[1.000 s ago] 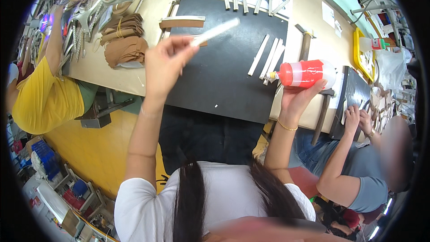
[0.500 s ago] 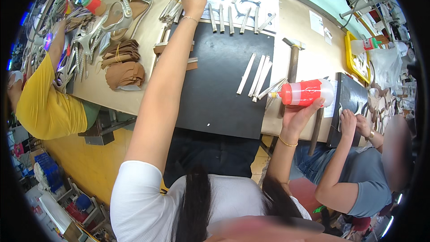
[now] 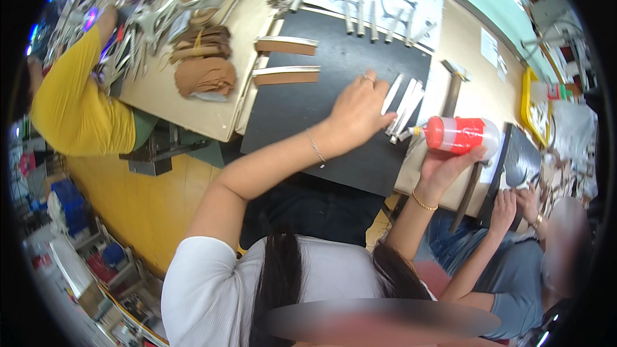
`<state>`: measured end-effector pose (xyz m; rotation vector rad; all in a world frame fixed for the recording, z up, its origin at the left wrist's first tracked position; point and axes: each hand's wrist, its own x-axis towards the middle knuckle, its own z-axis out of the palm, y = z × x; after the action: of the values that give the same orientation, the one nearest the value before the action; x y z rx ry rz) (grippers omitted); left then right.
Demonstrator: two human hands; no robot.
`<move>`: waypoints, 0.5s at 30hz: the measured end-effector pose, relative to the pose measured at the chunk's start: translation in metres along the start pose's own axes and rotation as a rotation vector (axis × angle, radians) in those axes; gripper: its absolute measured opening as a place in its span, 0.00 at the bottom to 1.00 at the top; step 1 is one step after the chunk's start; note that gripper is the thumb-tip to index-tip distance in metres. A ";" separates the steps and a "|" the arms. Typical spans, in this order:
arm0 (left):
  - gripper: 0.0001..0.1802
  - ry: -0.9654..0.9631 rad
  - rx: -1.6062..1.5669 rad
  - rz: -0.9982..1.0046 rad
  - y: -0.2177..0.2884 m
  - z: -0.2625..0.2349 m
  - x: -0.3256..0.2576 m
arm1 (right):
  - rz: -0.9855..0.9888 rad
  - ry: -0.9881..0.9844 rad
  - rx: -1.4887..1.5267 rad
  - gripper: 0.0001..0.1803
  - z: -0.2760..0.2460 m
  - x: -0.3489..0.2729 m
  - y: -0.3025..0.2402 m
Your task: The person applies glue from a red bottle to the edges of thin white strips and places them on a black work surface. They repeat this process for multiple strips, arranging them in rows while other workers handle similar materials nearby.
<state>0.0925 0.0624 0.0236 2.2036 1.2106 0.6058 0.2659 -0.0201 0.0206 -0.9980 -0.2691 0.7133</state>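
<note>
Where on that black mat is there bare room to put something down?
The black mat is bare below the two brown strips, left of the left hand. It is crowded around the white strips and the upper-left tool pile.

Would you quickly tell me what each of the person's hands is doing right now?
Left hand: open, flat on the black mat, fingers at the pale strips.
Right hand: closed around the red squeeze bottle.

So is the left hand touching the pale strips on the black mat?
Touching: the head view shows the left hand with fingertips resting on the pale strips.
</note>
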 end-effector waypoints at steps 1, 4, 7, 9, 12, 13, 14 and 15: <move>0.20 0.038 0.009 -0.007 0.000 0.002 -0.007 | 0.019 0.012 -0.007 0.42 0.001 -0.003 -0.001; 0.14 0.117 0.025 -0.033 -0.004 0.006 -0.019 | 0.016 0.009 -0.057 0.45 0.001 -0.005 -0.007; 0.10 0.133 0.035 -0.086 -0.015 0.004 -0.028 | 0.016 0.001 -0.055 0.46 0.000 -0.009 -0.011; 0.08 0.173 0.031 -0.122 -0.023 -0.002 -0.039 | 0.004 -0.008 -0.044 0.45 0.000 -0.013 -0.012; 0.06 0.192 0.007 -0.141 -0.025 -0.011 -0.059 | 0.014 -0.040 -0.049 0.45 0.001 -0.018 -0.013; 0.05 0.213 0.008 -0.133 -0.024 -0.013 -0.064 | 0.021 -0.046 -0.047 0.44 0.002 -0.019 -0.012; 0.05 0.246 0.009 -0.117 -0.022 -0.014 -0.070 | 0.019 -0.057 -0.049 0.44 0.002 -0.021 -0.012; 0.04 0.264 0.007 -0.111 -0.022 -0.017 -0.074 | 0.016 -0.069 -0.051 0.44 0.003 -0.022 -0.011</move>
<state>0.0324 0.0128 0.0130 2.0927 1.4586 0.8677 0.2528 -0.0364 0.0339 -1.0258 -0.3416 0.7595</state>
